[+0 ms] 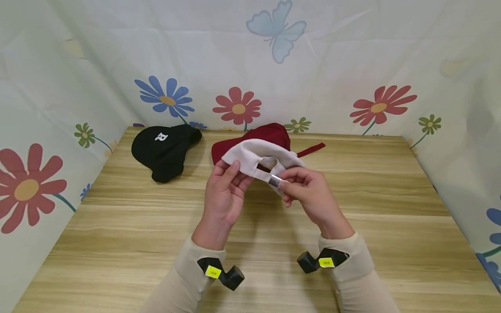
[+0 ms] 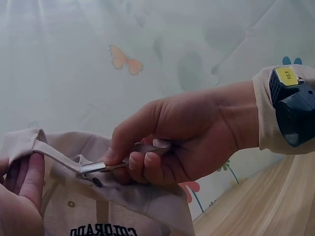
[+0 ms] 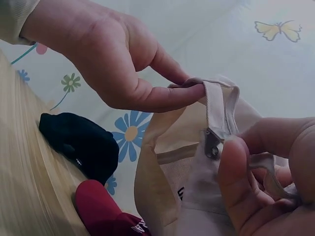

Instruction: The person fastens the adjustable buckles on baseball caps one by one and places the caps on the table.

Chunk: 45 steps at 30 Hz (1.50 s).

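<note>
Both hands hold up an off-white baseball cap (image 1: 250,153), its back opening and adjusting strap turned toward me. The left hand (image 1: 225,195) pinches the cap's edge at the left of the opening, thumb in front and fingers behind. At the other side, the right hand (image 1: 313,198) pinches the strap by its metal buckle (image 1: 275,180). In the left wrist view, the loose strap end loops through the right hand's fingers, and dark "COLORADO" lettering (image 2: 103,230) shows low on the cap. The right wrist view shows the buckle (image 3: 212,144) close to the right thumb tip.
A dark red cap (image 1: 270,132) lies behind the held one, partly covered by it, its strap (image 1: 312,149) stretched to the right. Back left on the wooden table (image 1: 137,239) sits a black cap (image 1: 158,150) with a white letter. A flowered curtain (image 1: 328,87) surrounds the table.
</note>
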Tool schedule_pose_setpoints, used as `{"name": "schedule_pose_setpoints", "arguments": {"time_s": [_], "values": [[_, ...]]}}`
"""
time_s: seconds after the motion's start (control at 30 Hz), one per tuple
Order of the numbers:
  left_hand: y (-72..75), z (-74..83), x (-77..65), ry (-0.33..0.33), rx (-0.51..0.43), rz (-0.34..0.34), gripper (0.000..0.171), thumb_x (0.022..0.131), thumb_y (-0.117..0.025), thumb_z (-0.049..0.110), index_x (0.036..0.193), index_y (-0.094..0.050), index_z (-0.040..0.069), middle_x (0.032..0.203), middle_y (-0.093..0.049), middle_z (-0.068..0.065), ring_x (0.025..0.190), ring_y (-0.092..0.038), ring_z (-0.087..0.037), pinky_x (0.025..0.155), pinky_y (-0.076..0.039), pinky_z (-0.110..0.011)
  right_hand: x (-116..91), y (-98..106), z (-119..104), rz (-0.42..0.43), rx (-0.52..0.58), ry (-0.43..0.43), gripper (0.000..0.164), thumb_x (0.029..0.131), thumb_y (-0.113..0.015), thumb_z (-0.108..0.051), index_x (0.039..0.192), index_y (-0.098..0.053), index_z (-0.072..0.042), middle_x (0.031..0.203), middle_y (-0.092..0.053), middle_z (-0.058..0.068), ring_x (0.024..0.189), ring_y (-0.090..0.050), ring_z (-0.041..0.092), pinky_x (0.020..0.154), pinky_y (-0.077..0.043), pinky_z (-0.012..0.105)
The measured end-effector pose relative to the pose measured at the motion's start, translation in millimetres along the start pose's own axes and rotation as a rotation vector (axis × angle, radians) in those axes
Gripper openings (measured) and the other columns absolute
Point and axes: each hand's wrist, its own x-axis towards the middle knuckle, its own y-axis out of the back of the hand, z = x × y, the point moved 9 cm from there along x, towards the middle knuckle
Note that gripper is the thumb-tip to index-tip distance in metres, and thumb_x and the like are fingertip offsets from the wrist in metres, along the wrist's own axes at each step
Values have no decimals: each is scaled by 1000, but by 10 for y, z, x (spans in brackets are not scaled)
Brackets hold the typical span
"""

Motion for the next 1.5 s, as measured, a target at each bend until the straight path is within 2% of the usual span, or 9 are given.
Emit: {"name": "schedule_pose_setpoints", "arguments": {"time_s": [0.2,0.4,0.7,0.9,1.07,1.17,1.23,1.37,1.5], "values": [[-8,51,11,-22,-30,-8,13,99,-51,6,109,-58,9,101,-70,-6,83,-71,-15,77,-60,-28,-12,-28,8,-52,8,-31,16,88,-70,-7,98,-64,4,83,-64,6,59,-58,13,55,-56,25],[-9,73,9,-24,-39,-14,13,99,-51,6,109,-58,9,102,-69,-6,85,-71,-15,77,-60,-28,-33,-83,-33,-137,109,43,4,91,-62,1,94,-61,0,80,-65,7,54,-58,12,50,-54,24],[-14,34,-9,-4,-25,-32,16,99,-51,8,115,-56,10,109,-69,-7,92,-71,-18,82,-59,-32,-61,-109,-90,-187,172,108,18,94,-53,4,103,-65,-5,87,-69,3,48,-56,11,44,-51,24],[-59,-34,-9,15,-41,-65,17,100,-48,5,114,-55,11,109,-67,-6,91,-70,-17,82,-59,-30,-57,-99,-131,-179,186,161,26,92,-43,8,98,-64,-6,79,-64,4,49,-53,13,43,-48,24],[-73,-58,-9,21,-30,-70,18,101,-47,5,116,-54,11,112,-64,-7,93,-69,-17,83,-59,-29,-44,-125,-130,-168,240,165,32,90,-36,10,94,-62,-6,77,-59,5,55,-58,12,50,-53,24],[-73,-62,-12,25,-21,-72,19,101,-47,6,118,-53,12,115,-62,-7,95,-68,-17,85,-58,-29,-31,-130,-125,-149,282,158,27,93,-41,7,92,-64,-7,76,-62,3,60,-63,11,57,-57,25],[-70,-65,-13,26,-13,-72,20,101,-47,7,119,-52,12,116,-61,-7,97,-68,-17,85,-58,-29,-26,-121,-118,-129,294,155,19,94,-50,3,90,-66,-7,75,-64,3,61,-65,11,59,-59,26],[-72,-80,-16,32,1,-75,20,101,-47,8,120,-51,13,117,-60,-7,98,-67,-16,86,-58,-29,-21,-96,-78,-84,249,119,12,87,-66,4,85,-66,-8,76,-62,2,61,-64,12,59,-59,27],[-85,-117,-28,59,17,-91,23,102,-46,8,124,-49,14,122,-59,-6,100,-67,-17,87,-57,-30,-20,-87,-46,-54,183,85,16,82,-70,7,80,-63,-7,77,-60,4,60,-62,14,59,-58,27]]}}
